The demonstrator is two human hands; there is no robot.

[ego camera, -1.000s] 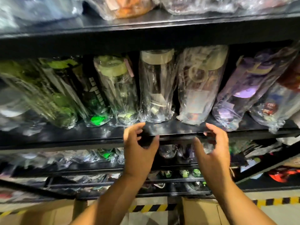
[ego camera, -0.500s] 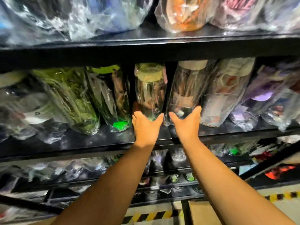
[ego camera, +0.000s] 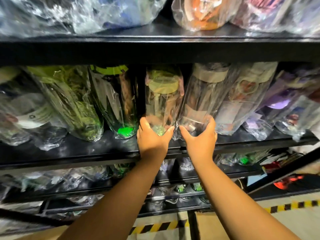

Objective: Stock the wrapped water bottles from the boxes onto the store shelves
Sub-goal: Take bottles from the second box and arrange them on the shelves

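My left hand point(ego camera: 152, 138) cups the base of a wrapped yellow-lidded bottle point(ego camera: 162, 99), thumb curled round one side and fingers round the other, so I have a firm grip on its plastic-covered bottom. My right hand point(ego camera: 199, 138) does the same just beside it, thumb and fingers curved round the foot of a wrapped beige-lidded bottle point(ego camera: 205, 99). My 2 thumbs nearly meet where the 2 wrappers touch. Both bottles stand on the black middle shelf point(ego camera: 86, 150), tilted slightly back, with their bases near its front edge and my wrists over the lip. To the left of my grip stands a dark bottle with a bright green base point(ego camera: 119, 104), then an olive-green wrapped bottle point(ego camera: 72, 104) leaning left, and blurred clear-wrapped ones beyond that. To the right, another pale wrapped bottle point(ego camera: 242, 104) presses against the beige-lidded one, and a purple bottle point(ego camera: 284, 103) leans past it. Above, the upper shelf point(ego camera: 155, 51) carries more crinkled bags, 1 showing an orange item point(ego camera: 200, 13). Below my forearms, lower shelves point(ego camera: 225, 175) hold further wrapped bottles, too dim to tell apart. At the bottom edge I see a cardboard box point(ego camera: 207, 227) and yellow-and-black floor tape point(ego camera: 294, 205).
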